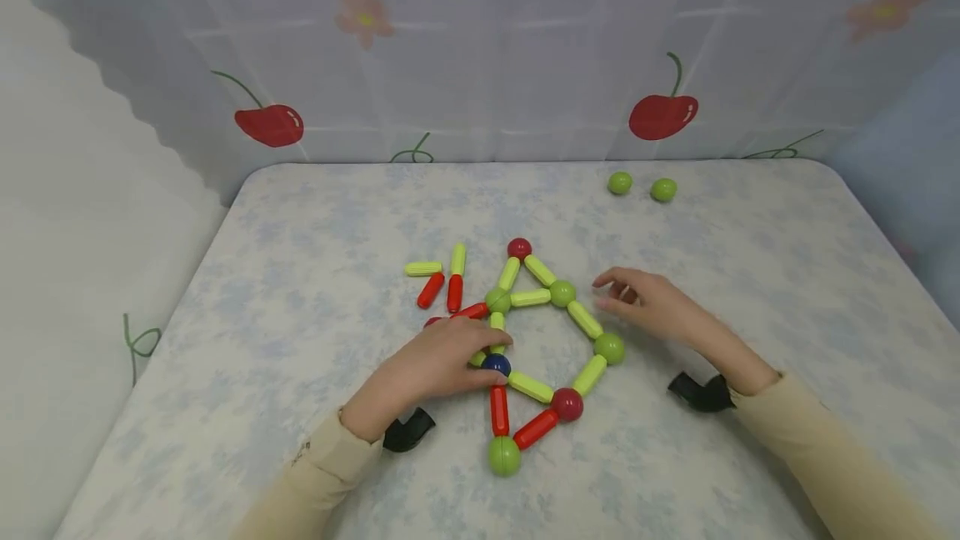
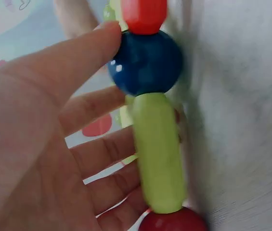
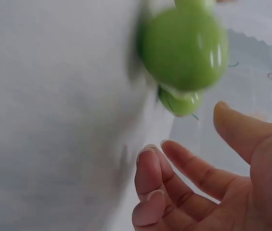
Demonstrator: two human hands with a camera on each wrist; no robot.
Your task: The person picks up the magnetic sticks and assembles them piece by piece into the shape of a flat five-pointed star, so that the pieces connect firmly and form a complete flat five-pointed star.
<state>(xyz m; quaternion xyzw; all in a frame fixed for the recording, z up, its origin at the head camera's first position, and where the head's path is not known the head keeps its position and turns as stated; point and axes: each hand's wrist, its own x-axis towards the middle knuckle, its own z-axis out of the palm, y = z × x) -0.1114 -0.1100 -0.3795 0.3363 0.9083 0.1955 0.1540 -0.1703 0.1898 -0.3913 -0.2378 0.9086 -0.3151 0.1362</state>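
Note:
Balls and short sticks form a flat joined frame on the table. My left hand (image 1: 438,361) reaches over its left side, thumb and index finger at either side of the blue ball (image 2: 150,62). A yellow-green stick (image 2: 160,149) runs from that ball to a red ball (image 2: 174,222) in the left wrist view. My left fingers hide part of the frame's left side. Right of the frame, my right hand (image 1: 648,302) holds nothing, its fingers loosely bent near a green ball (image 1: 609,348). In front, two red sticks meet at another green ball (image 1: 504,457).
Loose yellow-green sticks (image 1: 423,269) and red sticks (image 1: 431,291) lie left of the frame. Two green balls (image 1: 619,182) sit at the table's back right. A cherry-print curtain (image 1: 495,48) hangs behind the table (image 1: 315,215). Black devices (image 1: 701,392) are on both wrists.

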